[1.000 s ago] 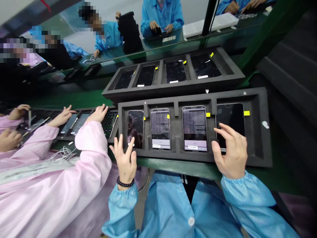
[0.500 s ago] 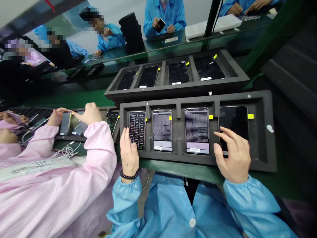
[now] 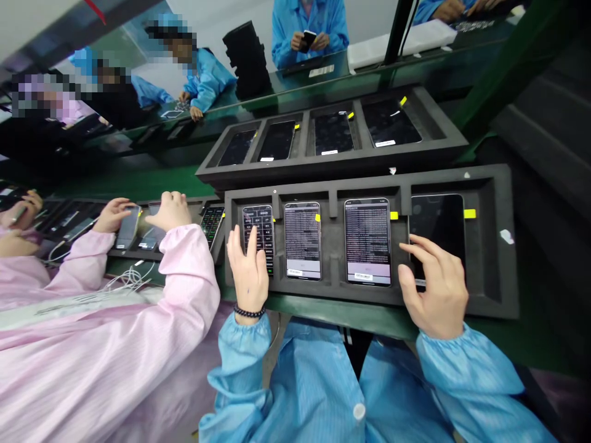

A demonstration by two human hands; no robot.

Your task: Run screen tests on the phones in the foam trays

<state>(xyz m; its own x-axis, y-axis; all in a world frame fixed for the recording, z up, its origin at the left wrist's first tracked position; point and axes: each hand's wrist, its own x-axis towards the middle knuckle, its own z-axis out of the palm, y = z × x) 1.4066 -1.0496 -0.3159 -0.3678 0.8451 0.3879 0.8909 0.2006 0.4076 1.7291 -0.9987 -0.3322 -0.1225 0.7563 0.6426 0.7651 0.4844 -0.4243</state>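
Currently — left hand [image 3: 249,271]: open fingers flat on the leftmost keypad-lit phone [image 3: 258,237]; may mis-tap.
Right hand [image 3: 436,286]: spread fingers, gripping nothing, touching the dark-screened black phone [image 3: 436,231] — could nudge it askew in the near black foam tray [image 3: 489,246].

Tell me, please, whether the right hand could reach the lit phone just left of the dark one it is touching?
Probably yes: the right hand rests at the dark phone, and the lit phone lies in the next pocket, uncovered.

Left hand [image 3: 249,274] covers lower part of leftmost phone [image 3: 259,231]; contact w/ screen unclear. Right hand [image 3: 436,289] hides bottom of dark phone [image 3: 436,224]. Screen text on middle phones [image 3: 302,240] too small to read. Neighbour's tray [image 3: 138,249] partly behind pink sleeve [image 3: 184,277]. Co-workers' faces blurred.
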